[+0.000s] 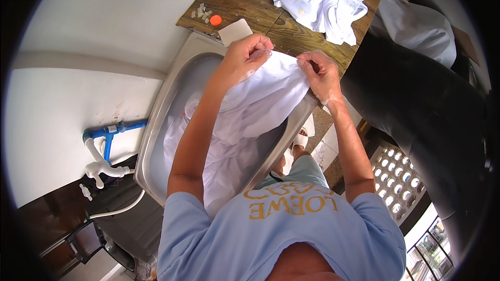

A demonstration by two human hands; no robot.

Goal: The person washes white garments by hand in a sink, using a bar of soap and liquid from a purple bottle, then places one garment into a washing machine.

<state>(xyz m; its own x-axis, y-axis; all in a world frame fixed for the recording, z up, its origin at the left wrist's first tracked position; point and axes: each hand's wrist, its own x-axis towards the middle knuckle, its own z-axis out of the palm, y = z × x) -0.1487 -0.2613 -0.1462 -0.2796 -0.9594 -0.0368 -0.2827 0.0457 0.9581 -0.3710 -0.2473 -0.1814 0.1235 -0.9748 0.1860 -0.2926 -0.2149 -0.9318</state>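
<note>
White cloth (pixel 276 91), in the head view, rises from the basin (pixel 174 86), its upper edge pinched between the left hand (pixel 251 54) and right hand (pixel 319 73). It looks soft, probably heavy and slippery if wet; bunched edges should hold best. The left forearm hides some folds; its garment type is unclear.

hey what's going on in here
A person in a light blue short-sleeved shirt is holding up one edge of a large, loose white fabric cloth. The left-hand grip and the right-hand grip pinch it apart from each other, with a stretch of edge between them. The rest hangs down and lies bunched in a pale grey, round-cornered basin. A crumpled white fabric garment lies on the brown wood-grained tabletop beyond.
</note>
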